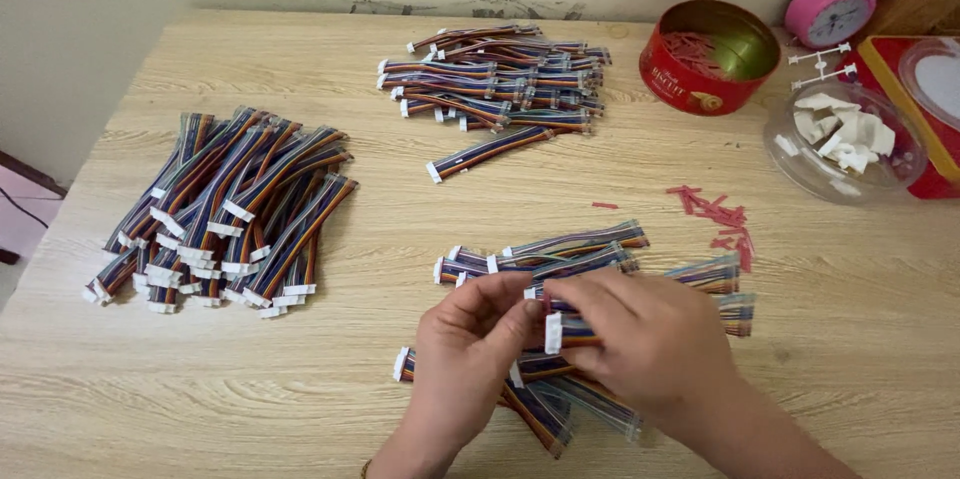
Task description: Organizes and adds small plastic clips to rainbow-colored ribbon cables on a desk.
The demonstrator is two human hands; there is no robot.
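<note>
Rainbow-coloured ribbon cable (pixel 572 331) with a white connector (pixel 553 333) is pinched between both hands just above the near pile of cables (pixel 590 249) on the wooden table (pixel 400 199). The left hand (pixel 470 339) is closed on the connector end; the right hand (pixel 640 334) is wrapped around the wires. Two more cable piles (pixel 225 209) (pixel 500 79) are seen beyond, with a red tin (pixel 710 57) at the far right.
</note>
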